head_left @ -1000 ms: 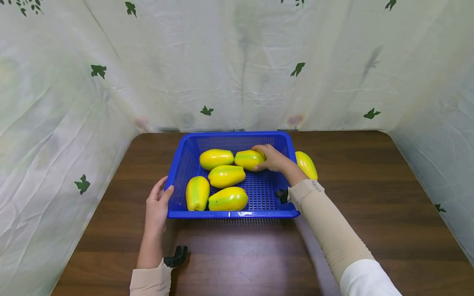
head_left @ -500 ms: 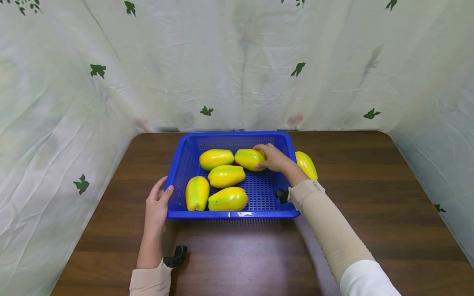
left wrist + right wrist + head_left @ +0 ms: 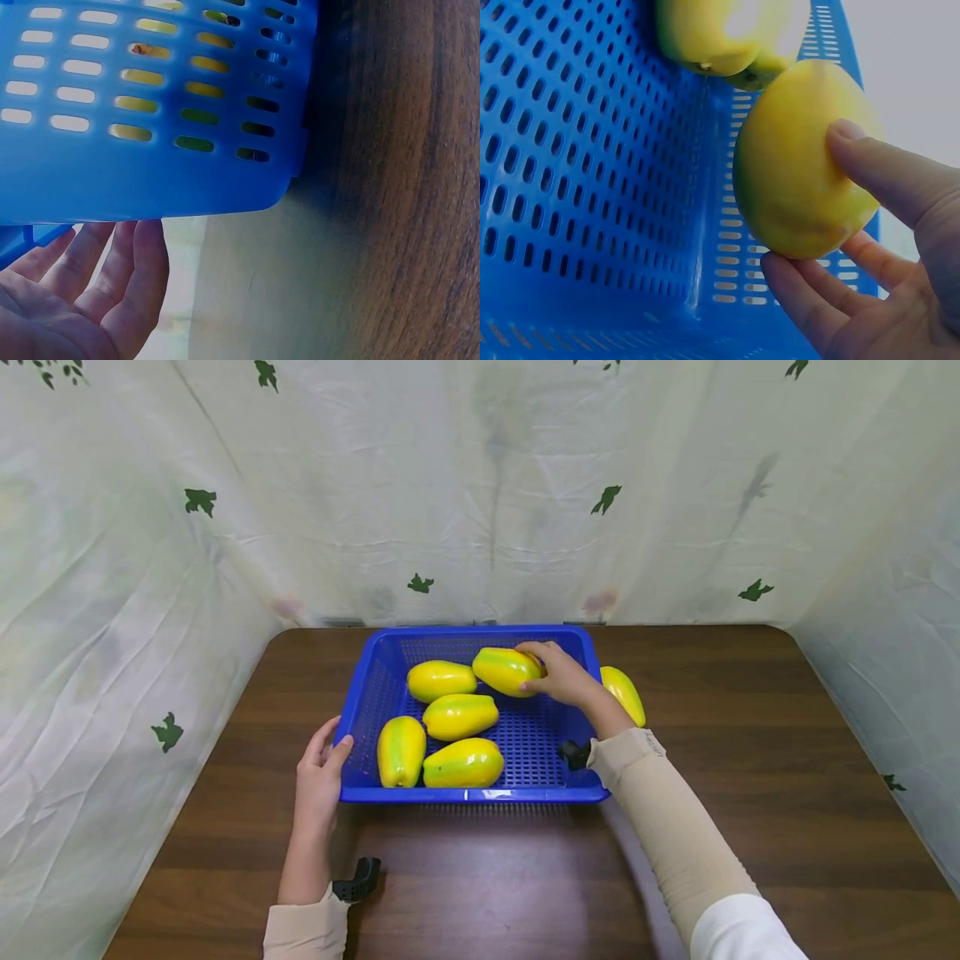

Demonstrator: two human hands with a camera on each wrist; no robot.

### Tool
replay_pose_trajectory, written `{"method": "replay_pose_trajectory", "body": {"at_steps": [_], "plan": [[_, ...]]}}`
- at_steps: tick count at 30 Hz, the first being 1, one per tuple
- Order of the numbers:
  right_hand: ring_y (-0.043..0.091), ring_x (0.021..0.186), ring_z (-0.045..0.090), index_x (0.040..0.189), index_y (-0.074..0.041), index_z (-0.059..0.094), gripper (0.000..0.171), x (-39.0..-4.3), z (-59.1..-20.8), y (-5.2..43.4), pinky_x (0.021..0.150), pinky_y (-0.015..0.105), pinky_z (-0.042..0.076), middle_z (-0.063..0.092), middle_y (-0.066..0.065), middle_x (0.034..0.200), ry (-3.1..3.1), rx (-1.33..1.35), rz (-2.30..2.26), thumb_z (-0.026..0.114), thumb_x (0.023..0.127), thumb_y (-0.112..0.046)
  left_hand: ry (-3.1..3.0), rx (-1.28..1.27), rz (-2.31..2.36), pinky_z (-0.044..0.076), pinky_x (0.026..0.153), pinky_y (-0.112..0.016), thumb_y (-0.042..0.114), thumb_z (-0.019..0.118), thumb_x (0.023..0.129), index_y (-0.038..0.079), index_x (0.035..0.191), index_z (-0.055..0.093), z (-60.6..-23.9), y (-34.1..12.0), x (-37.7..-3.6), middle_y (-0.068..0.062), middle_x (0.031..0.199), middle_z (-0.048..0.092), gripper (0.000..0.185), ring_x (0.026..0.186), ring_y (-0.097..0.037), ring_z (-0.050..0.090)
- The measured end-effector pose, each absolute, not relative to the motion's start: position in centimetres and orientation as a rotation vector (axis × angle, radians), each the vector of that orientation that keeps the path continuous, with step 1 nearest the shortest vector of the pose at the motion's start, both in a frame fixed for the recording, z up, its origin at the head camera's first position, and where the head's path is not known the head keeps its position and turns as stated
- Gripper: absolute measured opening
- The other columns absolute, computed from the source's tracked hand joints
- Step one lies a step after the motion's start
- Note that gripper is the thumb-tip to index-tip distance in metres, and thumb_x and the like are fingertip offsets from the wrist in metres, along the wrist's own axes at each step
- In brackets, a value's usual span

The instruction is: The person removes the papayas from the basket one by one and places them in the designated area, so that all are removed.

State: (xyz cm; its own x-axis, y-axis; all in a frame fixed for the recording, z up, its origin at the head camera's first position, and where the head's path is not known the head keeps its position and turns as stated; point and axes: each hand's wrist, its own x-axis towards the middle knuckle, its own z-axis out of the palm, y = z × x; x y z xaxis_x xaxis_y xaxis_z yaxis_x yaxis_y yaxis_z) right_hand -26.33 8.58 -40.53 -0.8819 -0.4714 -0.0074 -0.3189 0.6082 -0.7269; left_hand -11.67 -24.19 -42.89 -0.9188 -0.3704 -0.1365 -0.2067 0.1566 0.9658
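Dark wood worktop (image 3: 712, 827), leaf-print curtain behind. Right hand (image 3: 561, 677), fingers clamped on papaya (image 3: 507, 670), had lifted it off blue basket (image 3: 472, 794) floor. Left hand (image 3: 318, 777), fingers relaxed, steadied near-left rim.

A dark brown wooden table (image 3: 750, 793) with rounded far corners stands enclosed on the left, far and right sides by a creased pale curtain (image 3: 480, 485) printed with scattered green leaves.
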Motion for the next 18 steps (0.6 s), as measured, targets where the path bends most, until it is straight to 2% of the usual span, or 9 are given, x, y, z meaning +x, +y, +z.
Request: {"method": "replay_pose_trajectory", "body": {"at_steps": [11, 18], "plan": [[0.026, 0.117, 0.035, 0.135, -0.008, 0.039, 0.058, -26.1, -39.7, 9.2, 0.094, 0.041, 0.034, 0.036, 0.012, 0.132, 2.627, -0.688, -1.295, 0.065, 0.083, -0.014, -2.282, 0.567, -1.876, 0.049, 0.067, -0.021, 0.034, 0.047, 0.093, 0.021, 0.135, 0.04, -42.9, -24.2, -11.7, -0.013, 0.11, 0.051, 0.045, 0.082, -0.017, 0.055], [0.033, 0.11, 0.042, 0.134, -0.012, 0.039, 0.06, -25.8, -39.1, 9.7, 0.088, 0.043, 0.04, 0.035, 0.013, 0.13, 2.633, -0.677, -1.425, 0.067, 0.081, -0.016, -2.268, 0.557, -1.892, 0.049, 0.065, -0.022, 0.03, 0.048, 0.093, 0.021, 0.134, 0.041, -43.0, -24.3, -11.7, -0.015, 0.108, 0.052, 0.043, 0.08, -0.016, 0.056]]}}
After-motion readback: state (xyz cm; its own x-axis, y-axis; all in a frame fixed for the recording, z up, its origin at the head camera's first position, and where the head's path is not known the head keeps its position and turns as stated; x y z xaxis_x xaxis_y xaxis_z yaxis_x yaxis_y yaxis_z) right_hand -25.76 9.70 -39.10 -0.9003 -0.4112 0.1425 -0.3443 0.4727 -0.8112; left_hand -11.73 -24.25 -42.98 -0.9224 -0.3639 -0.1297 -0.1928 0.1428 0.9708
